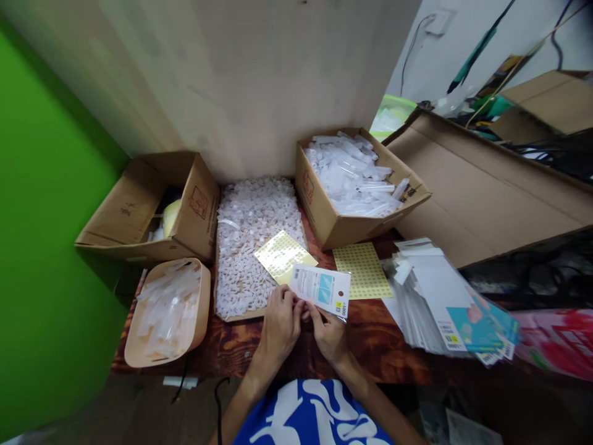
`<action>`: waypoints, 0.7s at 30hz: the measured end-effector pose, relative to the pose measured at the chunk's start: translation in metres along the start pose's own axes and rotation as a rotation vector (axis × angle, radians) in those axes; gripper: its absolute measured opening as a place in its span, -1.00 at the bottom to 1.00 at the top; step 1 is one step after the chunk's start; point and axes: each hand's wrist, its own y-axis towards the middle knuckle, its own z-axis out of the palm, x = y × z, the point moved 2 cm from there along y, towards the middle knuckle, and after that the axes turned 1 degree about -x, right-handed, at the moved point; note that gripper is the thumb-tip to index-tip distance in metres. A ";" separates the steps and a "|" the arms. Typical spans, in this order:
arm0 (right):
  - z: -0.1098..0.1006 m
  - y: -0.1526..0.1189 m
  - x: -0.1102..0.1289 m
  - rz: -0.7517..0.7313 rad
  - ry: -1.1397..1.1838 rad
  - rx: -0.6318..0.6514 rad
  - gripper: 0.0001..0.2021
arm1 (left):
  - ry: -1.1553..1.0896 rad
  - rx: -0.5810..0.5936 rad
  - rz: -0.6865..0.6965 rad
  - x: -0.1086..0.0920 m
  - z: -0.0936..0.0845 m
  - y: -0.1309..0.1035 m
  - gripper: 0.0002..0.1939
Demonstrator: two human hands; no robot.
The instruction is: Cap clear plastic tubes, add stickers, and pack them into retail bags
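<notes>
Just below the frame's centre, the left hand and right hand, fingers curled closed, pinch the card's near-left corner, its long axis running rightward.

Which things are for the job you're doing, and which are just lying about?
Probably for the job:
- white-and-blue printed card, in left hand and right hand
- two yellow dotted sheets
- small whitish plastic pieces
- stacked white-and-blue cards

Probably just lying about:
- shiny pink-and-red packet
- thin black cable
- round lime-green plastic tub
</notes>
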 end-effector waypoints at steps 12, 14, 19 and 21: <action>-0.012 0.004 -0.001 0.176 0.267 0.031 -0.63 | -0.483 0.184 -0.106 -0.008 -0.022 0.013 -0.72; -0.014 0.003 -0.005 0.217 0.321 0.032 -0.64 | -0.595 0.213 -0.170 -0.010 -0.021 0.012 -0.70; -0.017 0.000 -0.019 0.312 0.459 0.068 -0.65 | -0.831 0.255 -0.337 -0.008 -0.011 0.008 -0.67; -0.023 -0.001 -0.026 0.339 0.505 0.047 -0.64 | -0.901 0.240 -0.375 -0.004 -0.013 0.007 -0.65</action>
